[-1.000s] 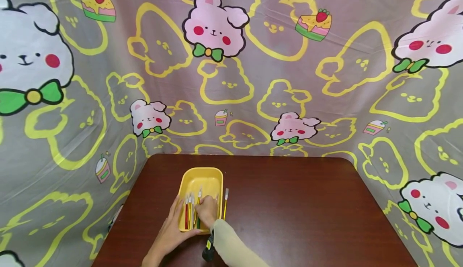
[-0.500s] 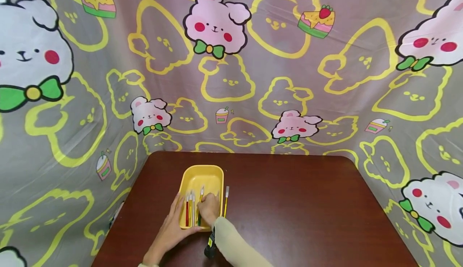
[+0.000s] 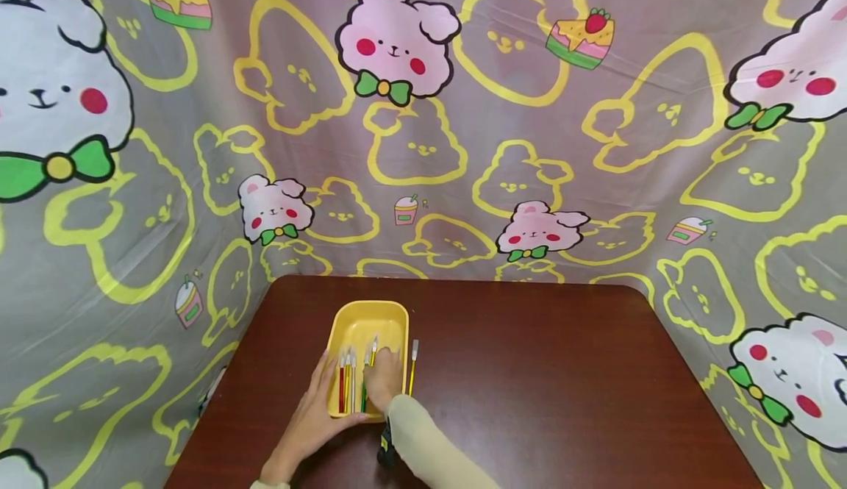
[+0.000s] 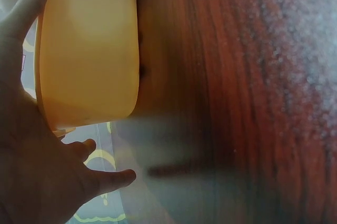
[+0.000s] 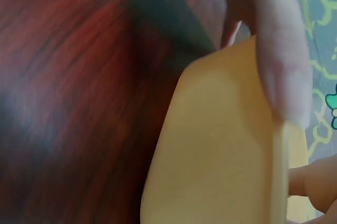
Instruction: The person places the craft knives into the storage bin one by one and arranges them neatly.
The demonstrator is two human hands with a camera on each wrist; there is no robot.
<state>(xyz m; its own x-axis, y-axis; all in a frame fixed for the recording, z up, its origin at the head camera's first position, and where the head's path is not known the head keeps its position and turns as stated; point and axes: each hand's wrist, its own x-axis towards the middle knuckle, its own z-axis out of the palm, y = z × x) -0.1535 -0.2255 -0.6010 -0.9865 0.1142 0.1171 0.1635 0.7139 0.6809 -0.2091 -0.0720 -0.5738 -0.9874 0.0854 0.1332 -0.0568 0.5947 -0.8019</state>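
A yellow plastic tray (image 3: 368,310) stands on the table at left of centre. My left hand (image 3: 319,409) grips its near left corner, thumb along the near rim and fingers at the left side. Inside lie several slim pen-shaped tools with pale caps, among them a red one (image 3: 341,390), a silver one (image 3: 354,387) and a green one (image 3: 364,384). My right hand (image 3: 384,382) reaches into the tray's right half, fingers curled on a yellow pen-shaped tool (image 3: 373,351); the hand hides its lower part. The left wrist view shows the tray's outer wall (image 4: 89,50) beside the left thumb.
Another yellow pen-shaped tool (image 3: 413,371) lies on the dark wooden table (image 3: 529,386), just right of the tray. A patterned cloth (image 3: 423,129) hangs behind the table and on both sides. A black device (image 3: 386,448) is on the right wrist.
My right hand has shifted slightly right inside the tray, and the yellow pen-shaped tool with it. More of the green tool shows on its left. The left hand keeps its place.
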